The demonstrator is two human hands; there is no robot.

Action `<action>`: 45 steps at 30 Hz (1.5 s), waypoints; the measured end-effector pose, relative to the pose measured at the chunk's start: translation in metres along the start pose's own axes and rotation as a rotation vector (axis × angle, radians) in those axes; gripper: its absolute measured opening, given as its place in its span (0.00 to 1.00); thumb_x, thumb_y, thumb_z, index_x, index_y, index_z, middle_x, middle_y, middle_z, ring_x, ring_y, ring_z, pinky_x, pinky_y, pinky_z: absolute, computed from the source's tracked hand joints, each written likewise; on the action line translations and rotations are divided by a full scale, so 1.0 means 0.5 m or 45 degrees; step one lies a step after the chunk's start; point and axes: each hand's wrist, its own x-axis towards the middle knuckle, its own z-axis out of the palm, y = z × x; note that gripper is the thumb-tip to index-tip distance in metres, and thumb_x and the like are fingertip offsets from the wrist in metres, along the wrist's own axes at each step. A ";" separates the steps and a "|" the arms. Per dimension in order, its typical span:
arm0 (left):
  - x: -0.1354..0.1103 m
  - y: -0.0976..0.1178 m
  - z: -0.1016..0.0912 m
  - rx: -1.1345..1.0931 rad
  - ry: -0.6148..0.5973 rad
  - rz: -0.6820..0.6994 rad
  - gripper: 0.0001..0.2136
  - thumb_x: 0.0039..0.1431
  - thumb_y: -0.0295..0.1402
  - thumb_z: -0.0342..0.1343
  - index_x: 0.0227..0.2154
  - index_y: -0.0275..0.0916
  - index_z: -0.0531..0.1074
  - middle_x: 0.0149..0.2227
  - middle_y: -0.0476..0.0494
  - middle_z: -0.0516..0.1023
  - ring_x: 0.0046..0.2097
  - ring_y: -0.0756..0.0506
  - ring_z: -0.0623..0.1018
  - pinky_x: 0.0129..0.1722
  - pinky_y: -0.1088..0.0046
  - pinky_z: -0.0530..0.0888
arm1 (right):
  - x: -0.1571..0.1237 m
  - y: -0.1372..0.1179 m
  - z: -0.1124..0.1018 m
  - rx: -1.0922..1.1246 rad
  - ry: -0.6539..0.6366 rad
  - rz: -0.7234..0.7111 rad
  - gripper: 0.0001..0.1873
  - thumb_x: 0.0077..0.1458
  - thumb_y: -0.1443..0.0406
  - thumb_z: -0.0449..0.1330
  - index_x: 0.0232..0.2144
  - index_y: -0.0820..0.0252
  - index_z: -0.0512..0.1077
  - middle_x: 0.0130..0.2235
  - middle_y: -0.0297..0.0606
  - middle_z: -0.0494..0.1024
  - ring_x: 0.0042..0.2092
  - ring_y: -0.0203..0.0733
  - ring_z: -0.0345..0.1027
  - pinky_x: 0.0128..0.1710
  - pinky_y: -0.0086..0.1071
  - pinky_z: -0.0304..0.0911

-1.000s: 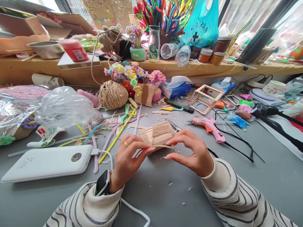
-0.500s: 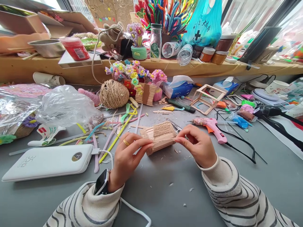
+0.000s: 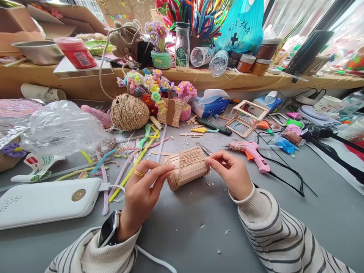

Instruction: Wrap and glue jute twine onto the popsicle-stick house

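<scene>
A small barrel-like cylinder of wooden craft sticks [image 3: 191, 176] lies on its side on the grey table, with jute twine wound around both ends and across a patch of its upper side. My left hand [image 3: 143, 191] is closed in a pinch at the cylinder's left end. On the other side, my right hand [image 3: 233, 172] pinches at its right end. A thin strand of twine [image 3: 190, 164] runs between the two pinches, along the sticks. The fingertips hide the strand's ends. Behind my right hand, metal scissors [image 3: 205, 149] are partly covered.
A pink glue gun [image 3: 257, 154] with a black cord lies to the right. A white power bank [image 3: 54, 201] and its cable occupy the left. Farther back are a twine ball [image 3: 129, 112], a wooden stick frame [image 3: 247, 118] and a blue tissue pack [image 3: 212, 104]. Scraps dot the table.
The cylinder has rolled or tilted slightly, showing more bare sticks on its near side. My left hand has shifted left along it, widening the gap between my hands. The camera view has shifted a little.
</scene>
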 end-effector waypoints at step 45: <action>0.001 -0.001 -0.011 -0.538 -0.128 -0.267 0.05 0.57 0.26 0.52 0.27 0.39 0.71 0.22 0.53 0.72 0.25 0.54 0.70 0.25 0.80 0.67 | 0.005 -0.016 0.012 -0.085 -0.045 0.071 0.11 0.45 0.58 0.63 0.24 0.60 0.71 0.25 0.32 0.70 0.25 0.33 0.55 0.26 0.29 0.53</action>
